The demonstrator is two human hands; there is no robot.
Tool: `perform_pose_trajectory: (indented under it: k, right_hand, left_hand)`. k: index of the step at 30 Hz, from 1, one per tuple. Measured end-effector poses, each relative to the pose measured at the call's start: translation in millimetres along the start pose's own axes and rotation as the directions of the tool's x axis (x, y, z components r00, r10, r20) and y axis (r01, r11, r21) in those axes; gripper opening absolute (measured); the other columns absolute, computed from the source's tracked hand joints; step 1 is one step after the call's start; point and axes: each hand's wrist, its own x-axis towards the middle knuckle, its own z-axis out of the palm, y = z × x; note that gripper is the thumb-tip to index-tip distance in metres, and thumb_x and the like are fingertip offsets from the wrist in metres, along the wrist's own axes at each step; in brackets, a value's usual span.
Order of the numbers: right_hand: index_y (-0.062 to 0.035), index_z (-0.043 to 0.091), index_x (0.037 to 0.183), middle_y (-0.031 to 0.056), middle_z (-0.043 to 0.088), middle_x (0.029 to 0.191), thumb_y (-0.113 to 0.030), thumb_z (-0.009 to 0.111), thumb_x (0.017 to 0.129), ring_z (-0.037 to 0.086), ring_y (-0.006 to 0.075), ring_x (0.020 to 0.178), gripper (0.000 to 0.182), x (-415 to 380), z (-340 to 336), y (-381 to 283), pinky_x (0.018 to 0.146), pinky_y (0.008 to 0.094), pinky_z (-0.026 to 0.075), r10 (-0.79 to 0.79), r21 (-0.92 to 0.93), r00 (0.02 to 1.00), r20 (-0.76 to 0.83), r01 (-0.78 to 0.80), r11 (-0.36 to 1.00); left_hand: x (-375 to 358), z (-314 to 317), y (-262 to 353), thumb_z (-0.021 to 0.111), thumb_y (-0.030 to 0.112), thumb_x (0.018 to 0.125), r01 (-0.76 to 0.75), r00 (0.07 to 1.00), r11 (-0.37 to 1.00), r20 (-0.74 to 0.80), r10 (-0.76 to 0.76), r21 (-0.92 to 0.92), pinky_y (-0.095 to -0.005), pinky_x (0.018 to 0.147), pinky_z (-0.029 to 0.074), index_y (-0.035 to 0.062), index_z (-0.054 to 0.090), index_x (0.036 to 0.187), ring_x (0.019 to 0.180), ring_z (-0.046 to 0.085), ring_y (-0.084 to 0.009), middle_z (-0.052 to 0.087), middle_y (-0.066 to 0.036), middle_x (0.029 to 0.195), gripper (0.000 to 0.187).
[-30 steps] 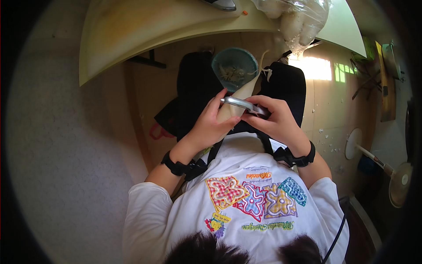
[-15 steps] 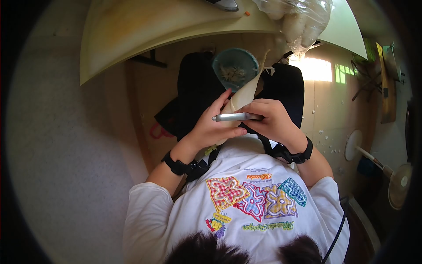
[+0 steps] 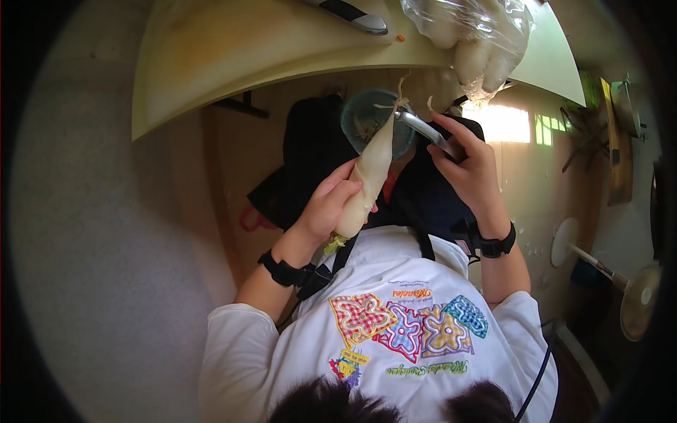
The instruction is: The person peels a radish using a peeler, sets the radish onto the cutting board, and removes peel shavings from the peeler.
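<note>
A long white radish [image 3: 371,169] slants between my knees, its thin root tip pointing away and its green stub [image 3: 336,244] toward my shirt. My left hand [image 3: 331,201] is wrapped round its thick lower part. My right hand [image 3: 469,162] is closed on the dark handle of a silver peeler [image 3: 423,129], whose head is at the radish's root tip. Beneath that tip sits a blue-green bin [image 3: 403,137] with pale peelings [image 3: 365,130] inside, partly hidden by the radish.
Ahead is a pale table [image 3: 233,67] bearing a knife [image 3: 355,17], a small orange scrap [image 3: 400,38] and a clear plastic bag of white radishes [image 3: 486,53] overhanging its edge. A fan [image 3: 638,299] stands at the right. Small white bits lie on the floor.
My right hand has moved forward and right with the peeler, from the radish's middle to its root tip. More of the radish now shows, and my left hand has turned slightly around it.
</note>
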Motion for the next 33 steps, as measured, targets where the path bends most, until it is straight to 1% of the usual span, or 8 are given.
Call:
perform_pose_trajectory:
  k: [2,5,7,10,17,22,29,33]
  right_hand:
    - [-0.0071,0.068,0.115,0.0036,0.057,0.066,-0.005,0.078,0.076,0.048,0.0091,0.059,0.040,-1,1,-6,0.056,0.0234,0.042,0.112,-0.047,0.987,0.115,-0.107,0.993]
    - [-0.0080,0.068,0.114,0.0055,0.066,0.075,-0.008,0.081,0.073,0.061,0.0083,0.063,0.043,-6,6,-19,0.058,0.0230,0.046,0.061,0.046,0.940,0.335,-0.081,0.996]
    - [-0.0112,0.069,0.115,0.0051,0.067,0.076,-0.013,0.083,0.070,0.066,0.0186,0.064,0.047,-7,12,-18,0.060,0.0277,0.051,-0.091,0.063,0.899,0.428,0.071,0.995]
    - [-0.0171,0.068,0.121,0.0068,0.067,0.076,-0.016,0.082,0.069,0.066,0.0224,0.066,0.054,-9,19,-12,0.063,0.0311,0.053,-0.087,0.018,0.828,0.554,0.092,0.996]
    - [-0.0119,0.073,0.116,0.0085,0.071,0.081,-0.002,0.081,0.070,0.066,0.0192,0.064,0.048,-8,28,-4,0.061,0.0287,0.051,-0.181,0.188,0.832,0.524,0.095,0.978]
    - [-0.0031,0.074,0.106,0.0107,0.073,0.083,-0.002,0.078,0.076,0.070,0.0163,0.072,0.031,-10,29,-6,0.065,0.0284,0.054,-0.116,0.382,0.821,0.558,-0.131,0.915]
    - [0.0001,0.071,0.094,0.0036,0.062,0.067,-0.003,0.075,0.081,0.058,0.0089,0.059,0.014,-15,30,-1,0.054,0.0242,0.043,-0.092,0.237,0.850,0.519,-0.040,0.971]
    - [0.0001,0.066,0.086,0.0002,0.050,0.060,-0.010,0.075,0.084,0.043,0.0045,0.056,0.013,-14,25,5,0.051,0.0229,0.035,0.045,0.169,0.951,0.307,-0.101,0.980]
  left_hand:
    - [2,-4,-2,0.040,0.025,0.100,-0.003,1.000,1.000,0.017,0.003,-0.019,-0.0297,0.064,0.055,0.0019,0.039,0.143,0.080,0.065,-0.0194,0.062,-0.012,0.104,0.049]
    - [7,-2,-5,0.035,0.033,0.103,-0.032,0.999,0.998,-0.019,0.031,-0.052,-0.0290,0.064,0.055,0.0051,0.040,0.143,0.080,0.065,-0.0184,0.063,-0.010,0.104,0.049]
    - [13,-6,-7,0.033,0.040,0.104,-0.024,0.999,0.998,0.023,0.025,-0.066,-0.0291,0.064,0.055,0.0068,0.041,0.142,0.080,0.065,-0.0176,0.063,-0.009,0.105,0.052]
    - [16,1,-5,0.030,0.054,0.103,0.022,0.997,0.997,0.073,-0.017,-0.070,-0.0288,0.065,0.055,0.0092,0.042,0.142,0.081,0.065,-0.0158,0.064,-0.007,0.108,0.061]
    - [8,15,10,0.022,0.071,0.097,0.044,0.992,0.999,0.117,-0.042,-0.014,-0.0266,0.067,0.054,0.0085,0.038,0.144,0.084,0.064,-0.0129,0.063,-0.006,0.112,0.080]
    - [10,13,6,0.022,0.075,0.094,0.011,0.991,1.000,0.131,-0.012,0.008,-0.0275,0.068,0.054,0.0068,0.038,0.144,0.082,0.063,-0.0134,0.063,-0.006,0.107,0.086]
    - [13,10,-5,0.021,0.076,0.093,0.012,0.995,0.999,0.094,-0.015,0.032,-0.0285,0.066,0.053,0.0065,0.041,0.141,0.079,0.062,-0.0142,0.062,-0.006,0.100,0.087]
    - [10,11,-1,0.020,0.077,0.093,0.049,0.997,0.998,0.065,-0.050,0.027,-0.0284,0.066,0.053,0.0065,0.043,0.138,0.077,0.062,-0.0140,0.061,-0.006,0.100,0.087]
